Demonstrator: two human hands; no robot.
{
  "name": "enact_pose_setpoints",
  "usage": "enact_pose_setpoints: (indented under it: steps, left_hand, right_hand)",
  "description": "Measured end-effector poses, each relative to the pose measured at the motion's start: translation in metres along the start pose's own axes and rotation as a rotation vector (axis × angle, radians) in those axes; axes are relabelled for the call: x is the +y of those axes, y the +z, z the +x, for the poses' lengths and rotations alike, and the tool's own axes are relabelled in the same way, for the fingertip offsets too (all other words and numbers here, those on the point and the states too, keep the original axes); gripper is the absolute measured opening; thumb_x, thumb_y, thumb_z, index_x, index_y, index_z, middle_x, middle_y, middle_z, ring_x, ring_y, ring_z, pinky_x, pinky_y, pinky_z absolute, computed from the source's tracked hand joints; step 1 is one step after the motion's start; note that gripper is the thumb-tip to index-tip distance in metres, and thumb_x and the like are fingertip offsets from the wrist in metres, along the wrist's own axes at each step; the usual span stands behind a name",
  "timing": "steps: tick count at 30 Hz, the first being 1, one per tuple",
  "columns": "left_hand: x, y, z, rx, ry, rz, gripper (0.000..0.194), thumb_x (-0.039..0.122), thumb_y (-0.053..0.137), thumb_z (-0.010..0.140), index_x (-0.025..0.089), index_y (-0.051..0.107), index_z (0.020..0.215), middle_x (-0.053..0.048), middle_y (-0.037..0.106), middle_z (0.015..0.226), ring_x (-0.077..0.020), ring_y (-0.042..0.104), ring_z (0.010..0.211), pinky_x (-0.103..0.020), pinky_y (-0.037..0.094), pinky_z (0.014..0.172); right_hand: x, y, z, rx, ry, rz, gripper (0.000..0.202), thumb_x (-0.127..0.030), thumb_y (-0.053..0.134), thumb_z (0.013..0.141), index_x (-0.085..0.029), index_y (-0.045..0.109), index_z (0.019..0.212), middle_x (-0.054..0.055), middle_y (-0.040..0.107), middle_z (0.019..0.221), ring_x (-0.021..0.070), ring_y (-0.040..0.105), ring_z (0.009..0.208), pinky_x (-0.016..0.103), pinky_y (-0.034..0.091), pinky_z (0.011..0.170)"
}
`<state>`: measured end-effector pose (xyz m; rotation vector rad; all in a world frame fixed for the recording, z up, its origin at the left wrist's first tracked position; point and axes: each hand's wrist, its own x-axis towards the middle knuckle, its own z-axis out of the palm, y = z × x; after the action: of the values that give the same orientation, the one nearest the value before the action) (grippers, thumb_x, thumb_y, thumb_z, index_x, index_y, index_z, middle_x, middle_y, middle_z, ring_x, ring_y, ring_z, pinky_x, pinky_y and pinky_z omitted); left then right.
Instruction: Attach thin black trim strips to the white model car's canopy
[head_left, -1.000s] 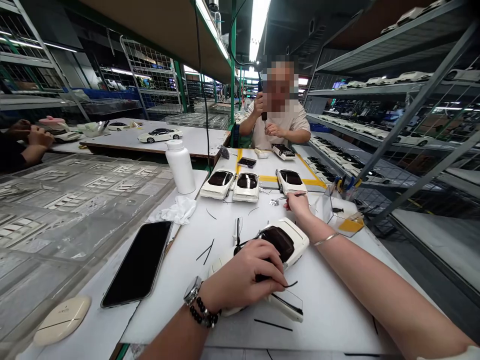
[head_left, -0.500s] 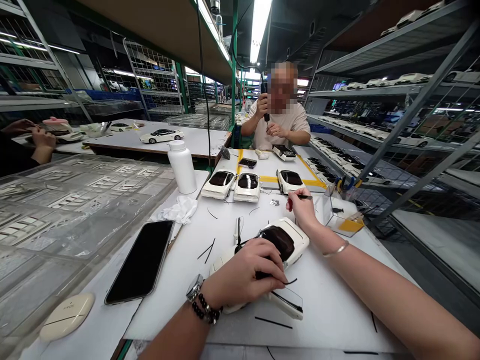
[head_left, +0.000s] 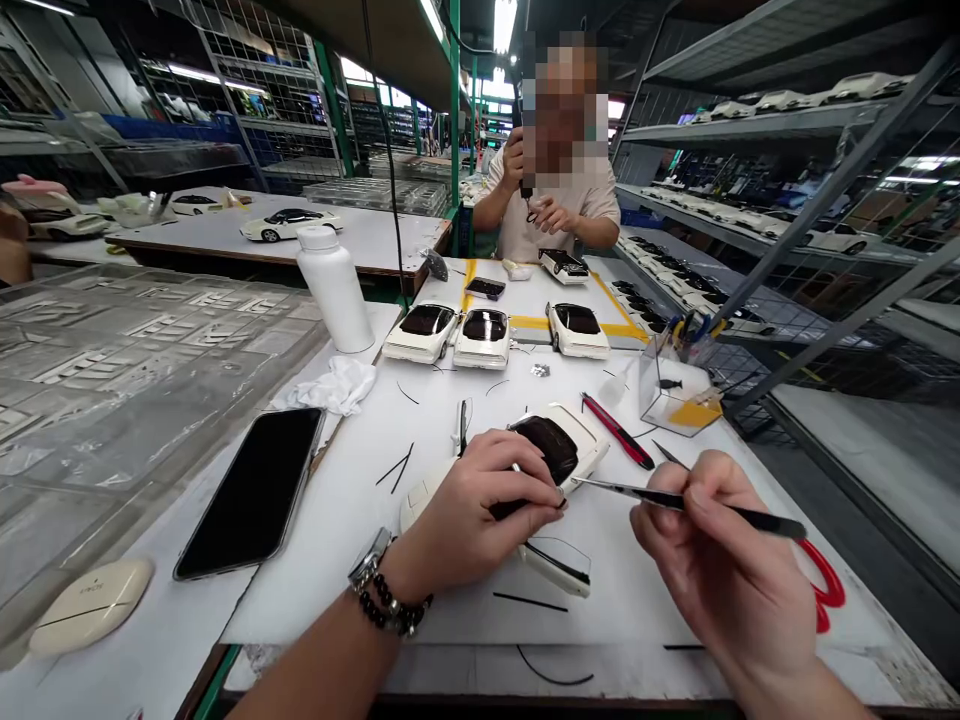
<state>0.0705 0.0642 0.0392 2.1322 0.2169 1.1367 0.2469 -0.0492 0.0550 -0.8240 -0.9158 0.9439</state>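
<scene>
The right hand has drawn back from beside the farther cars, uncovering a red cutter, and now points tweezers at the nearest car. The left hand stays bent over that car.

Closest on the bench lie a curved black strip and, a little beyond, a straight one. Off to the left are a cream case and a dark-screened phone.

The right hand pinches the tweezers between thumb and fingers; whether their tip touches the car I cannot tell. A red loop handle shows just beside it. The left hand lies across the white model car, thumb and fingertips closed on a small dark piece, mostly hidden. This car sits mid-bench, with an open door on its near side.

Past it are the cutter, a crumpled white cloth, a clear holder and a white bottle. Three more white cars stand in a row behind, two close together and one apart. Farthest, a person sits opposite, gripping a dark tool.
</scene>
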Motion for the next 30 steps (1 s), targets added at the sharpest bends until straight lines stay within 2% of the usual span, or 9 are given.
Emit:
enact_pose_setpoints:
  steps: [5, 13, 30]
  left_hand:
    - [0.002, 0.001, 0.001, 0.019, 0.014, -0.066, 0.009, 0.013, 0.067, 0.082, 0.020, 0.073, 0.082, -0.005, 0.069, 0.079, -0.0192, 0.060, 0.089, -0.036, 0.051, 0.086]
    - [0.004, 0.001, 0.002, 0.059, 0.024, -0.074, 0.007, 0.013, 0.069, 0.080, 0.018, 0.072, 0.080, -0.005, 0.068, 0.078, -0.0187, 0.060, 0.084, -0.036, 0.051, 0.082]
    - [0.005, 0.001, 0.001, 0.057, 0.032, -0.082, 0.005, 0.011, 0.070, 0.079, 0.016, 0.071, 0.078, -0.005, 0.068, 0.077, -0.0173, 0.059, 0.082, -0.036, 0.049, 0.081]
  right_hand:
    - [0.006, 0.005, -0.005, 0.005, 0.025, 0.037, 0.016, -0.022, 0.044, 0.091, -0.023, 0.042, 0.075, -0.002, 0.049, 0.062, 0.0068, 0.037, 0.038, 0.021, 0.020, 0.033]
    - [0.007, 0.010, -0.009, 0.001, 0.036, 0.033, 0.015, -0.025, 0.045, 0.090, -0.024, 0.042, 0.076, -0.002, 0.047, 0.061, 0.0086, 0.039, 0.039, 0.020, 0.023, 0.032]
    - [0.009, 0.010, -0.011, 0.018, 0.077, 0.126, 0.014, -0.023, 0.047, 0.089, -0.022, 0.046, 0.075, -0.001, 0.049, 0.061, 0.0068, 0.038, 0.039, 0.020, 0.020, 0.033]
